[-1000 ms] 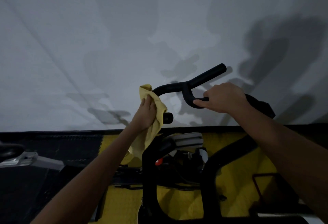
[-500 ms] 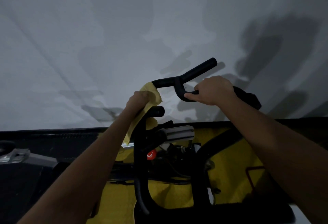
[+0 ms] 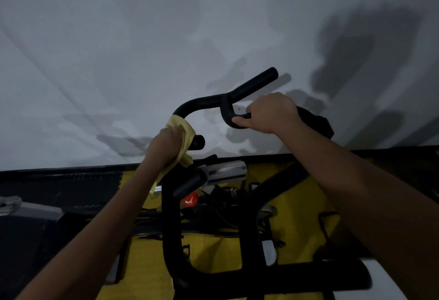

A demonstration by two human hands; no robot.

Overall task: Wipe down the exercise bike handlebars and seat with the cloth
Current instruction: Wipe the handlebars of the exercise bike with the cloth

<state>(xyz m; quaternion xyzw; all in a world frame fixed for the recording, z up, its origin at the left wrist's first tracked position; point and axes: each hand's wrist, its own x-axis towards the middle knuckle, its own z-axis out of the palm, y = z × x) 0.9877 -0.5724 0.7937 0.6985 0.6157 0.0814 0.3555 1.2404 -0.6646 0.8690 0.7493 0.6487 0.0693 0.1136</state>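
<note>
One cloth (image 3: 181, 133), yellow, is in view; one set of black handlebars (image 3: 213, 99); two hands. The left hand (image 3: 164, 146) has its grip curled round the cloth, clamping it against the left bar just below the bend. The right hand (image 3: 270, 113) has its grip wrapped round the right-side loop of the handlebars. One red knob (image 3: 191, 199) sits on the frame below. The seat is not visible.

Compared with half a second ago, the left hand and cloth sit lower on the bar, exposing more of the bend above them; the right hand holds the same section.

The floor (image 3: 152, 266) carries yellow matting bordered by black matting. A pale wall (image 3: 118, 50), crossed by shadows, fills the upper view. Lighting is dim; the grey object (image 3: 14, 206) at far left is possibly other equipment.
</note>
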